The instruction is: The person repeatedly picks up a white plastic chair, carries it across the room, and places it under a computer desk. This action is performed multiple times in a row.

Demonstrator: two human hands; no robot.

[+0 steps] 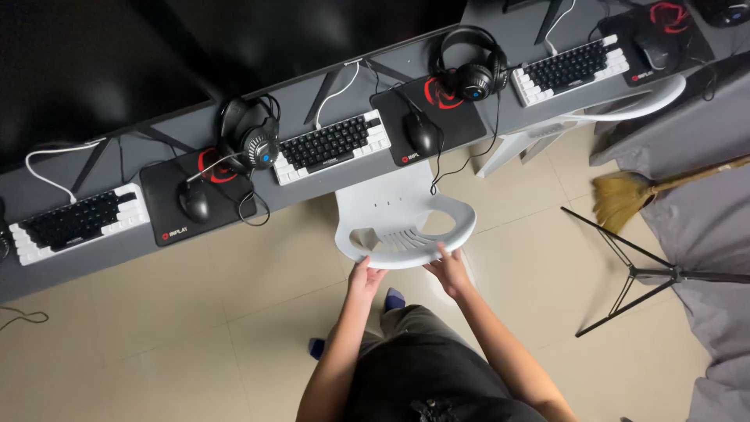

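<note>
Evidently both hands, the left hand [365, 275] and right hand [448, 270], have their fingers curled over the back rim of the white moulded plastic chair [402, 219] at frame centre, tucked toward the long grey counter [195, 129].

your hands rest on a white chair [406, 223] of smooth moulded plastic with a soft sheen. the desk [312, 98] looks matt grey laminate, the mouse pad [457, 117] black cloth, the broom [621, 195] coarse straw, and the floor [156, 312] glossy beige tile.
</note>
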